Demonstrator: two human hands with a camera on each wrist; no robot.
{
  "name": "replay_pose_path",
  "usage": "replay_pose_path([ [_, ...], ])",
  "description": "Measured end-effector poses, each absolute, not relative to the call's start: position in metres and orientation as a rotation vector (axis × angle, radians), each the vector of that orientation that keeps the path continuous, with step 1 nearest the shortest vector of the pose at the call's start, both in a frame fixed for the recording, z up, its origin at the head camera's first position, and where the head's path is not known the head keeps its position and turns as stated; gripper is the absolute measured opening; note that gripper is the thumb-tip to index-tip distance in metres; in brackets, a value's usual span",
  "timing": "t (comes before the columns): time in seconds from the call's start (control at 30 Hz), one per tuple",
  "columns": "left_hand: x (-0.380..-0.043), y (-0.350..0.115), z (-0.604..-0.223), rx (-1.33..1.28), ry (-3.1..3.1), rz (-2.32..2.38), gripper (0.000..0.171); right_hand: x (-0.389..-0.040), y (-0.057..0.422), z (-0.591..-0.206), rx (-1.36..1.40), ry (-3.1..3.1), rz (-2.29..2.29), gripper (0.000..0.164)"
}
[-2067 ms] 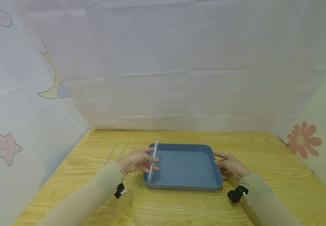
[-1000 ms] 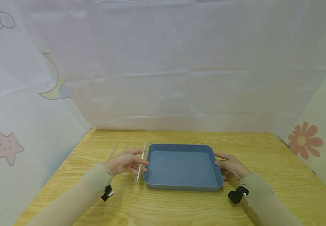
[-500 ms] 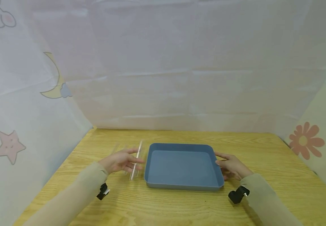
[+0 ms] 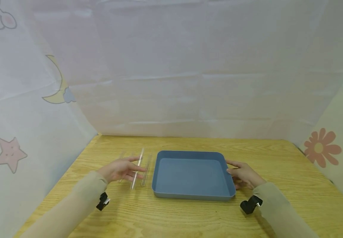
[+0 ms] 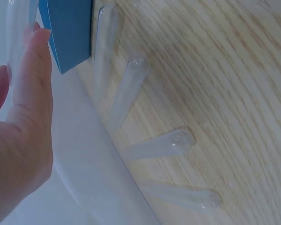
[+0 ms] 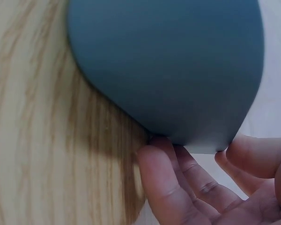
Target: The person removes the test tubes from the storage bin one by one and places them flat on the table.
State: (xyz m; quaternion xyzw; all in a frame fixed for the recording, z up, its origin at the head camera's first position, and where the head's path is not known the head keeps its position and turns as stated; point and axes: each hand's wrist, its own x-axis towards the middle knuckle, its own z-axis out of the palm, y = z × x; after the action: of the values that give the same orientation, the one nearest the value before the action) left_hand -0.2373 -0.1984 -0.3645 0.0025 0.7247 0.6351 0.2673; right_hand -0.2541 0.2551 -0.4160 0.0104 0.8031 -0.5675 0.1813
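Note:
A clear test tube [image 4: 137,168] is held between the thumb and fingers of my left hand [image 4: 120,170], left of the blue tray [image 4: 193,197]. In the left wrist view the held tube [image 5: 19,33] is cut off by the top edge. Several more clear test tubes lie on the table beneath that hand, one of them a tube [image 4: 146,170] close to the tray's left side. My right hand [image 4: 244,175] grips the tray's right side, thumb at the rim and fingers against the outer wall [image 6: 178,84]. The tray's floor is bare.
The wooden table [image 4: 183,219] ends at a pale sheet [image 4: 189,99] hung behind it. More printed sheeting stands along the left and right sides. A small black camera [image 4: 250,205] sits on each wrist.
My left hand has carried its test tube leftward, from above the tray's left edge to above the tubes on the table. My right hand and the tray have stayed put.

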Motion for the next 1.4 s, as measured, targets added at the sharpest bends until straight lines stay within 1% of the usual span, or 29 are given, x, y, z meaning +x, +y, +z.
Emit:
replay_pose_path([
  [0.83,-0.239,-0.223,-0.365,-0.003,1.999,1.673,0.072,-0.254,0.255,-0.417,0.034,2.245,-1.618,0.059],
  [1.13,-0.239,-0.239,-0.364,-0.009,2.024,1.641,0.071,-0.252,0.256,-0.417,0.019,2.248,-1.612,0.059],
  [1.4,-0.238,-0.253,-0.363,-0.038,2.011,1.649,0.074,-0.254,0.256,-0.418,0.021,2.258,-1.604,0.059],
])
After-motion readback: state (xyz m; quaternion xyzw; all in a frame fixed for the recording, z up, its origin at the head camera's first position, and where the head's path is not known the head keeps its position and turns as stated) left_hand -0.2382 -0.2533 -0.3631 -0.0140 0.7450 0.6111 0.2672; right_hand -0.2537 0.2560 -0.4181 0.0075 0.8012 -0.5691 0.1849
